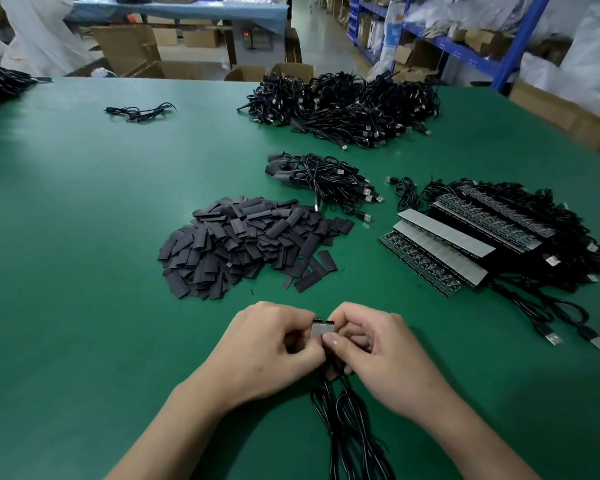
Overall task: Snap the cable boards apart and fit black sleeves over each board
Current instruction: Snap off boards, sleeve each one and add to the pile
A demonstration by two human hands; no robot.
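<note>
The small board piece (323, 329) sits between both hands, low in the middle of the view and just above the green worktop (84, 237). Its grey side faces up and its top edge has two rows of little dark teeth. The left hand (271, 348) pinches its left side with curled fingers. The right hand (374, 344) pinches its right side, with the thumb pressed on the grey face. The two hands touch each other at the piece. Two black cables (343, 420) run down from it towards the person and lie in loops between the wrists.

There is bare green worktop to the left of the hands and a strip of it in front of them.

Past that strip lies one big pile of black sleeves (246, 240). To the right is a stack of long board strips (444, 244) with many cables on it. Two strips show grey backs, and the others show their parts. Two plugs (555, 339) stick out near the right hand.

Behind the sleeves lies one bundle of sleeved cables (319, 178). Further back is one big heap of cables (347, 105), close to the far edge. One loose cable (139, 112) lies alone on the far left. Another dark pile (0, 81) sits at the left edge.

Past the worktop are brown boxes (142, 50) and blue shelves (465, 46).
</note>
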